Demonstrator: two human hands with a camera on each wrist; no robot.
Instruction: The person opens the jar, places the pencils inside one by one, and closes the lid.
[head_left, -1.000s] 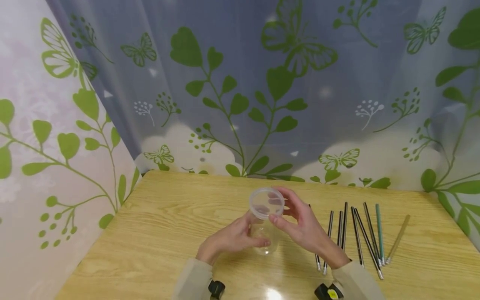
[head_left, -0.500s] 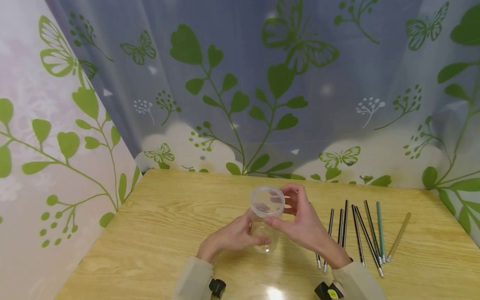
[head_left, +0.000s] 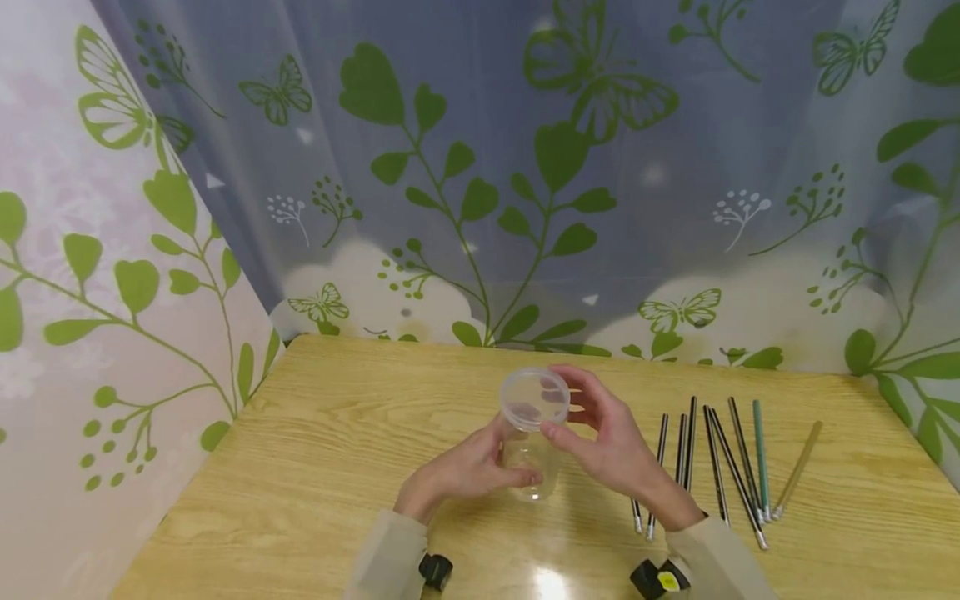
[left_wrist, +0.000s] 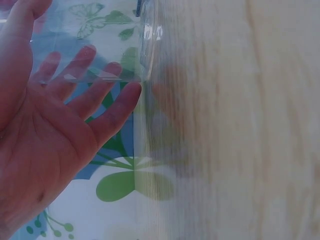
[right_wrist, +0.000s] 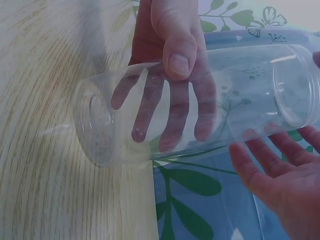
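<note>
A clear plastic jar stands upright between my hands in the head view, its pale round rim uppermost. My left hand grips the jar's body, the thumb across the near side. Through the transparent wall in the right wrist view, the left hand's spread fingers show on the opposite side. At the top, my right hand holds the rim, thumb at its near edge and fingers round the right. In the right wrist view, the jar's round base sits close over the wooden table.
Several dark pencils lie fanned on the table to the right, some partly behind my right wrist. A green pencil and a tan pencil lie beyond them. Curtains with leaf and butterfly prints border the back and left.
The right hand's fingers shift around the rim: they bend up, then settle again, while the thumb slides left and back right. The left hand keeps its grip; the jar stays nearly in place.
</note>
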